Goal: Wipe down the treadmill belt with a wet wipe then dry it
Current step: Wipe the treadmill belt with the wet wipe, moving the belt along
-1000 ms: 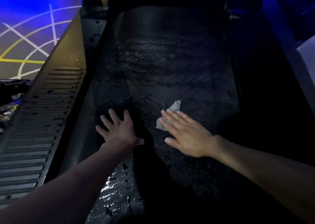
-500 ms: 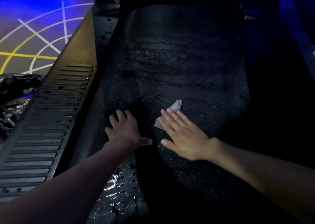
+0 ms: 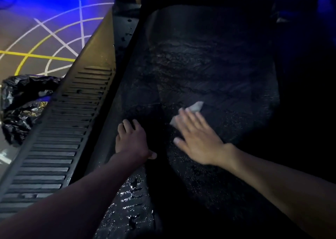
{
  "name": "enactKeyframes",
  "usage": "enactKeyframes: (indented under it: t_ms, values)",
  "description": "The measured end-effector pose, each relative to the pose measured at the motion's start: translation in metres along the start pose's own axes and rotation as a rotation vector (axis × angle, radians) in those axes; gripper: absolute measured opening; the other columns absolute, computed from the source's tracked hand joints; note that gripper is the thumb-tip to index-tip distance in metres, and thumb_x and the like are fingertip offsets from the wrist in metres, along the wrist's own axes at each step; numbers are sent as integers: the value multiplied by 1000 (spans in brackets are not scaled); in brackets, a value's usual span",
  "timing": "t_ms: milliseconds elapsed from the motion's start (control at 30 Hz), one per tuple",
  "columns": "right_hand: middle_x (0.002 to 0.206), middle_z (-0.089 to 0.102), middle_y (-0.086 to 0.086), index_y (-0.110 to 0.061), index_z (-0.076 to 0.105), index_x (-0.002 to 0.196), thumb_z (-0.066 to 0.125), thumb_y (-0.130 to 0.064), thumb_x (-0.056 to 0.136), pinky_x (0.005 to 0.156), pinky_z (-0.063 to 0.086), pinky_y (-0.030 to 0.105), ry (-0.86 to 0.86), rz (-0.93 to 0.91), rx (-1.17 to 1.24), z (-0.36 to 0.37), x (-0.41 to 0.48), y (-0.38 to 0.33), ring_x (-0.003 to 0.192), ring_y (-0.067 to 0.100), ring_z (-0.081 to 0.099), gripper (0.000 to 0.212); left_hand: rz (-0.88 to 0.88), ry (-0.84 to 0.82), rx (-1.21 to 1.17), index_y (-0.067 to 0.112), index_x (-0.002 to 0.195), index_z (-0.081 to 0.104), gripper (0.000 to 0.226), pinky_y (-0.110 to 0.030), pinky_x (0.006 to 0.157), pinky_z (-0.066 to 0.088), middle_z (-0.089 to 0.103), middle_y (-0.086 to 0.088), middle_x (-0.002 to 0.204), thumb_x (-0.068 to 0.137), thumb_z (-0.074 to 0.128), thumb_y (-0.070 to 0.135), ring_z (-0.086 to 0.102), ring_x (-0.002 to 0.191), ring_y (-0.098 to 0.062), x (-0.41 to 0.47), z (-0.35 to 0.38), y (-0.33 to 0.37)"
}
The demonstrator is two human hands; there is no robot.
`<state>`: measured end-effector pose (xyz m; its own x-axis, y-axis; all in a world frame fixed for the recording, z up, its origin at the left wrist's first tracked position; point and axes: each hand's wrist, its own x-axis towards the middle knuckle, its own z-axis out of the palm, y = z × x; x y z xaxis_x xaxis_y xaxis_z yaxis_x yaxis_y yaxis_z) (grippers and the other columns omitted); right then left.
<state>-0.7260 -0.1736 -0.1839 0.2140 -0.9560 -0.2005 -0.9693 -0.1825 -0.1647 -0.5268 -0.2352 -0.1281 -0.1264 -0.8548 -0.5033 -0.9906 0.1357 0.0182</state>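
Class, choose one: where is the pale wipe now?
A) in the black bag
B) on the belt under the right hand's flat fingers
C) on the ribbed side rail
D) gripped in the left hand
B: the wipe pokes out from under the right hand, flat on the belt.

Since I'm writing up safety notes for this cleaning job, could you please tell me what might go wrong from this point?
The wipe is only pressed under the flat right hand, not gripped, so it may slip out or bunch up. The left hand leans on the belt near a glistening wet patch and could slide. In this dim light, smears farther up may get missed.
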Motion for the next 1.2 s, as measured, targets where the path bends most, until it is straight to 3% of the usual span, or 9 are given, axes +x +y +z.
enactKeyframes:
  t_ms: [200, 267, 400, 600, 733, 867, 933, 1000, 1200]
  values:
    - [161, -26, 10, -14, -18, 154, -4, -58, 98, 120, -17, 40, -10, 130, 13, -13, 17, 6, 148, 23, -29, 72, 28, -17, -51, -5, 150, -2, 131, -41, 120, 9, -10, -23, 159, 66, 84, 48, -7, 149, -36, 1, 5, -7]
    - [162, -23, 10, -12, -11, 157, -1, -59, 98, 122, -14, 43, -8, -52, 12, -3, 16, -9, 148, 24, -28, 76, 27, 1, -40, -3, 151, -3, 131, -41, 120, 8, -11, -24, 159, 67, 83, 49, -8, 148, -36, 0, 7, -6]
    - [164, -21, 6, -16, -11, 157, -10, -61, 92, 122, -15, 39, -19, -25, 16, -11, 29, 1, 148, 19, -27, 79, -93, -32, -49, 12, 151, -2, 126, -57, 117, 6, -20, -29, 155, 66, 83, 49, -13, 144, -47, -1, 5, -4]
    - [165, -13, 8, -15, 0, 159, 7, -59, 99, 124, -8, 42, -10, -216, -10, -2, 31, -21, 151, 21, -21, 75, -84, -55, -94, 18, 151, -1, 132, -53, 118, 17, -12, -26, 158, 58, 86, 55, -6, 146, -46, 1, 2, -15]
    - [165, -16, 11, -13, -5, 158, -10, -60, 91, 123, -10, 43, 42, 71, 26, -12, 50, -14, 151, 24, -21, 82, -46, -53, -36, 22, 152, -1, 127, -50, 115, 24, -7, -23, 158, 63, 86, 46, 1, 146, -43, 0, 2, -22]
    - [166, -10, 8, -14, 4, 159, 7, -56, 99, 122, -12, 40, -4, -232, 9, -7, 46, -43, 152, 22, -18, 73, -14, 42, -17, 22, 147, 18, 109, -43, 104, 36, 22, -13, 148, 64, 86, 42, 26, 134, -35, 1, -3, -30]
    - [167, -10, 7, -16, 2, 159, 10, -55, 101, 121, -14, 37, 17, -127, 24, -13, 60, -34, 152, 20, -18, 71, -1, 96, -33, 16, 138, 31, 95, -39, 100, 38, 32, -8, 138, 64, 86, 41, 35, 123, -31, 4, -8, -41]
    - [166, -12, 10, -14, 0, 159, -3, -59, 94, 122, -14, 39, 53, 38, 2, -15, 70, -30, 152, 23, -18, 79, -1, 123, -39, 12, 133, 36, 92, -38, 99, 39, 35, -6, 135, 62, 87, 41, 37, 119, -30, 7, -9, -48]
    - [167, -6, 10, -13, 8, 160, -5, -58, 90, 123, -9, 39, 25, -140, -17, -14, 82, -33, 153, 23, -11, 84, 1, 165, -75, 11, 136, 33, 91, -34, 102, 36, 29, -8, 137, 65, 86, 37, 34, 123, -28, 6, -2, -47]
